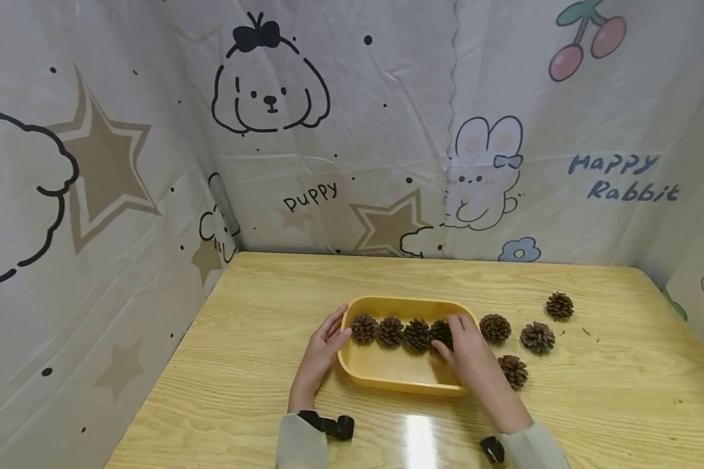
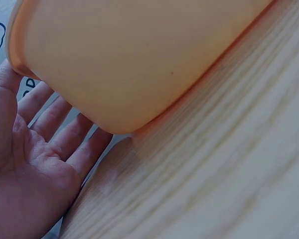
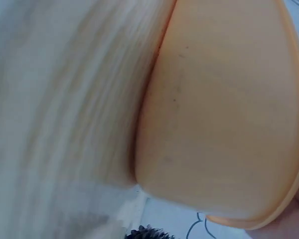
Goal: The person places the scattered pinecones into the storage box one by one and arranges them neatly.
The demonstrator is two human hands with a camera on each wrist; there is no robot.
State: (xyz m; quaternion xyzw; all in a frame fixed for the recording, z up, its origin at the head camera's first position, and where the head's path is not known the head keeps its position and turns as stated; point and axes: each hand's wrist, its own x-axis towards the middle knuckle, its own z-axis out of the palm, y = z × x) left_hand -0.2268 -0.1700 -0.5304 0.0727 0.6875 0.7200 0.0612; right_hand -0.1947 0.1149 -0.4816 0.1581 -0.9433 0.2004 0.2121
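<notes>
The wooden table (image 1: 246, 391) fills the lower half of the head view, boxed in on three sides by a cartoon-printed cloth (image 1: 387, 130) that works as a backdrop.

Near the middle of the table sits a yellow tray (image 1: 387, 378), long side facing the person. Being light plastic, it would probably slide if nudged, which seems to be why the left hand (image 1: 322, 348) rests against its left end. The left wrist view shows that hand's palm open and its fingers (image 2: 65, 134) straight and spread along the tray's outer wall (image 2: 139, 59), bracing it and not gripping.

The right hand (image 1: 466, 352) reaches over the tray's right rim, with its fingertips down on the fourth cone (image 1: 442, 331) of the row. Whether it pinches that cone or only touches it I cannot tell, since the hand covers the contact and the right wrist view shows only the tray's side (image 3: 224, 114) and table.

Three more cones (image 1: 390, 331) lie side by side along the tray's far wall, touching one another, so the fourth continues a neat line.

Four loose cones (image 1: 536, 337) lie on the table right of the tray, the nearest just beside its rim, all on the right hand's side.
</notes>
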